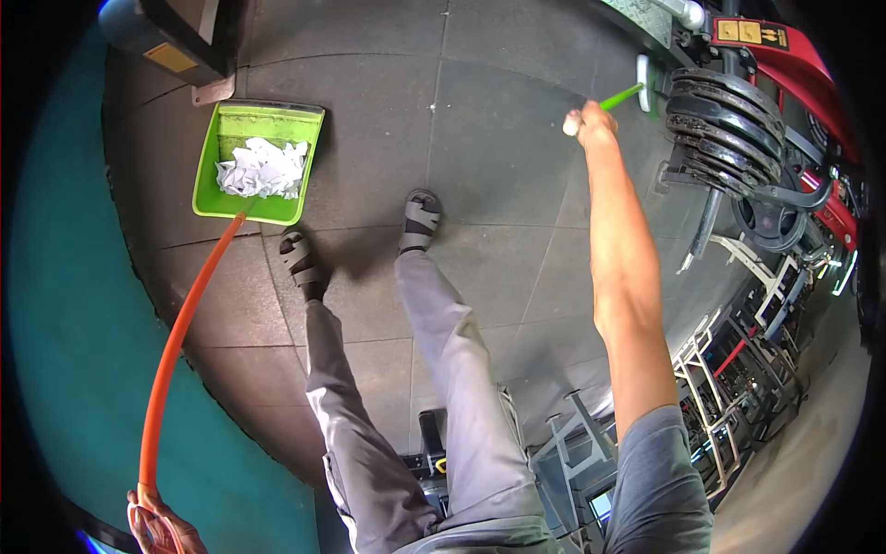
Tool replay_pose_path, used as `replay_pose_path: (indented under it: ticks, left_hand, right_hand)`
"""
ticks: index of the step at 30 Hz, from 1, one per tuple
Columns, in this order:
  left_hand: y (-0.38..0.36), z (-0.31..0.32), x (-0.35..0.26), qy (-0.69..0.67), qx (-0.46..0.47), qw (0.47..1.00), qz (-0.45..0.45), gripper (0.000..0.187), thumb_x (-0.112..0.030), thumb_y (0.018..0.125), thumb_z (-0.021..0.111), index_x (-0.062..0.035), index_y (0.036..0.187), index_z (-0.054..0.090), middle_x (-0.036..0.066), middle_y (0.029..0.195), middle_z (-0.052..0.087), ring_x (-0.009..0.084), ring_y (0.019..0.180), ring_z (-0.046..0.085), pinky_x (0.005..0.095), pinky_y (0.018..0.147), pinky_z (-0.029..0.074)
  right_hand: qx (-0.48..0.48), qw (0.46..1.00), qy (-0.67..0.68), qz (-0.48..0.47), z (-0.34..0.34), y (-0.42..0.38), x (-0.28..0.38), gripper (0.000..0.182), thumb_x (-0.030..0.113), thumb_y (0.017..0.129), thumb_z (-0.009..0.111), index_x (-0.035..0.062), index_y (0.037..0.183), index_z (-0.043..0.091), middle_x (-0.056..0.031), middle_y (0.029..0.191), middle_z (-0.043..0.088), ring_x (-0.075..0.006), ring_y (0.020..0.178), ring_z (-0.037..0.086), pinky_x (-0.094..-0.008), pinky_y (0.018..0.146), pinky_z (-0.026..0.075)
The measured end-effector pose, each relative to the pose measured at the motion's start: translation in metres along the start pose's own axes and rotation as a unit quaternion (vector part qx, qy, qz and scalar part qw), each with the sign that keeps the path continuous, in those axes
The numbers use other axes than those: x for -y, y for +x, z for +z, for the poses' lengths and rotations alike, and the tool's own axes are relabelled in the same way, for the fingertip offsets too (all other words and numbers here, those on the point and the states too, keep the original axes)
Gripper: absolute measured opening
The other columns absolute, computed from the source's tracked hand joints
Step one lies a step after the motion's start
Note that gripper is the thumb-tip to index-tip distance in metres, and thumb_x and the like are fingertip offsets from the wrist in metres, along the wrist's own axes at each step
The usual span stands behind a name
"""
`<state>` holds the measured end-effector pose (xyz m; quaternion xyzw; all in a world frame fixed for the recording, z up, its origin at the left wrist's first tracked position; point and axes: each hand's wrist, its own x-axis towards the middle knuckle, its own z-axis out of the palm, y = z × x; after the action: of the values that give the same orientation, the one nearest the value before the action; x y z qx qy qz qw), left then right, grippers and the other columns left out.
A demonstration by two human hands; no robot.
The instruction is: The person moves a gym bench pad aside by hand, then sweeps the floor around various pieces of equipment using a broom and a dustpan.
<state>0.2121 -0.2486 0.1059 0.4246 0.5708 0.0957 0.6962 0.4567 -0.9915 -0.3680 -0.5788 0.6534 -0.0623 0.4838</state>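
At the lower left, my left hand [168, 528] is closed around the top of a long orange handle. That handle runs down to a green dustpan [205, 185], which rests on the floor with crumpled white paper [263, 168] inside. My right arm stretches far out to the upper right, where my right hand [592, 123] is wrapped round the green stick of a broom [620, 97]. The stick's pale end pokes out of the fist. A narrow white and green broom head [643, 83] is at the floor beside the weight machine.
Black weight plates [724, 129] hang on a red-armed machine [771, 46] at the upper right. A dark machine base [166, 42] stands behind the dustpan. The teal wall [69, 305] borders the left side. Metal frames [711, 388] line the lower right. Small white specks dot the tiled floor.
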Motion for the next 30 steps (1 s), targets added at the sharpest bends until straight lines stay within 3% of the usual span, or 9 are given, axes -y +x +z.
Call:
replay_pose_path:
  ticks: [2,9,11,16,18,24,27,28,30]
  left_hand:
    - [-0.002,0.016,0.016,0.034,0.013,0.999,-0.004,0.027,0.001,0.091,0.053,0.0082,0.117,0.051,0.024,0.125,0.049,0.0335,0.119,0.050,0.0364,0.098,0.051]
    - [-0.006,0.085,0.019,0.131,0.136,0.981,-0.052,0.032,-0.004,0.095,0.048,0.0081,0.125,0.047,0.028,0.137,0.041,0.0387,0.128,0.045,0.0417,0.101,0.050]
    - [0.000,0.105,0.020,0.181,0.165,0.969,-0.036,0.033,-0.005,0.096,0.047,0.0076,0.126,0.047,0.029,0.139,0.040,0.0396,0.129,0.043,0.0426,0.101,0.050]
    - [0.013,0.132,0.023,0.344,0.176,0.916,0.107,0.034,-0.006,0.096,0.048,0.0052,0.127,0.047,0.030,0.142,0.035,0.0401,0.131,0.041,0.0433,0.102,0.049]
    - [0.015,0.135,0.019,0.360,0.180,0.905,0.138,0.034,-0.006,0.096,0.048,0.0043,0.128,0.047,0.030,0.144,0.034,0.0403,0.131,0.040,0.0436,0.102,0.048]
    - [0.016,0.102,0.016,0.359,0.168,0.914,0.081,0.041,-0.023,0.098,0.047,-0.0020,0.133,0.042,0.026,0.150,0.026,0.0394,0.135,0.035,0.0458,0.105,0.043]
    - [0.024,0.067,0.008,0.236,0.218,0.947,-0.026,0.048,-0.034,0.101,0.040,-0.0050,0.139,0.035,0.022,0.153,0.020,0.0374,0.139,0.029,0.0480,0.108,0.039]
    - [0.022,0.060,0.012,0.277,0.196,0.941,0.001,0.051,-0.037,0.100,0.038,-0.0075,0.141,0.032,0.019,0.154,0.019,0.0352,0.139,0.029,0.0454,0.106,0.040]
    - [0.019,0.046,0.019,0.360,0.148,0.920,0.051,0.056,-0.044,0.100,0.036,-0.0124,0.145,0.027,0.013,0.156,0.017,0.0308,0.141,0.028,0.0402,0.102,0.043]
  right_hand:
    - [0.000,1.000,0.001,-0.021,0.016,0.010,0.005,0.033,-0.003,0.085,0.055,-0.0118,0.113,0.040,-0.0200,0.083,0.054,-0.0241,0.054,0.056,-0.0375,0.043,0.050]
    - [0.099,0.959,-0.182,-0.193,-0.033,-0.082,-0.079,0.010,-0.001,0.079,0.054,-0.0045,0.070,0.053,-0.0118,0.054,0.056,-0.0226,0.041,0.057,-0.0378,0.038,0.046]
    - [0.156,0.956,-0.168,-0.184,-0.060,-0.144,-0.104,0.007,0.002,0.088,0.054,-0.0045,0.089,0.050,-0.0078,0.055,0.053,-0.0193,0.041,0.055,-0.0347,0.036,0.044]
    - [0.211,0.977,-0.002,0.026,-0.166,-0.253,-0.129,0.052,0.016,0.090,0.066,0.0092,0.138,0.045,0.0000,0.059,0.050,-0.0079,0.041,0.044,-0.0242,0.034,0.038]
    - [0.156,0.987,-0.031,0.022,-0.190,-0.273,-0.116,0.049,0.016,0.090,0.067,0.0095,0.135,0.048,0.0005,0.058,0.050,-0.0076,0.041,0.045,-0.0245,0.034,0.037]
    - [0.101,0.985,-0.094,-0.106,-0.177,-0.154,-0.078,0.009,0.009,0.092,0.059,0.0044,0.099,0.059,-0.0016,0.057,0.047,-0.0124,0.043,0.049,-0.0274,0.035,0.040]
    - [-0.019,0.999,-0.011,-0.045,-0.096,-0.049,-0.032,0.015,0.011,0.090,0.058,0.0029,0.079,0.052,-0.0061,0.063,0.049,-0.0161,0.051,0.053,-0.0297,0.042,0.046]
    - [-0.008,0.999,-0.040,-0.036,-0.074,-0.024,-0.023,0.016,0.010,0.089,0.058,-0.0047,0.092,0.052,-0.0142,0.075,0.055,-0.0194,0.053,0.056,-0.0305,0.041,0.049]
    - [0.014,0.997,-0.029,-0.071,-0.018,-0.007,-0.030,0.011,0.003,0.084,0.055,-0.0076,0.085,0.050,-0.0146,0.064,0.055,-0.0208,0.048,0.056,-0.0339,0.039,0.048]
